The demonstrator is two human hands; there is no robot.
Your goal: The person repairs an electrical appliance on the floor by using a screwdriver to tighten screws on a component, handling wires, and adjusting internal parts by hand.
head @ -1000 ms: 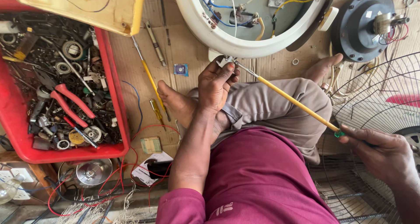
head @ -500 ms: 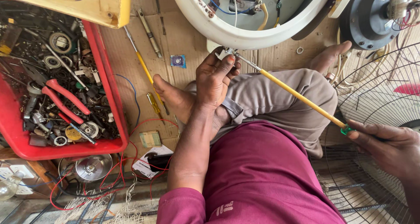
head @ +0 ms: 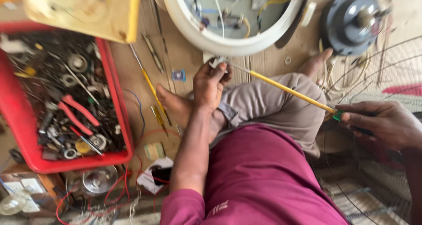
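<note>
My left hand (head: 211, 82) pinches a small white part (head: 216, 61) just below the rim of a round white housing (head: 193, 29) with coloured wires inside. My right hand (head: 382, 121) grips the green handle of a long yellow screwdriver (head: 285, 89). Its metal tip reaches the white part at my left fingers. The shaft crosses above my bent knee in grey trousers (head: 268, 106). My bare foot (head: 173, 104) rests on the wooden floor below the left hand.
A red tray (head: 20, 119) full of metal parts and red-handled pliers (head: 77, 113) lies left, a yellow box (head: 88, 11) over its top edge. A second yellow screwdriver (head: 149, 86) lies by my foot. A grey motor (head: 351, 18) and wire fan guard (head: 387, 71) sit right.
The view has shifted slightly and blurred. Both hands keep their hold, with the screwdriver tip still at the white part.
</note>
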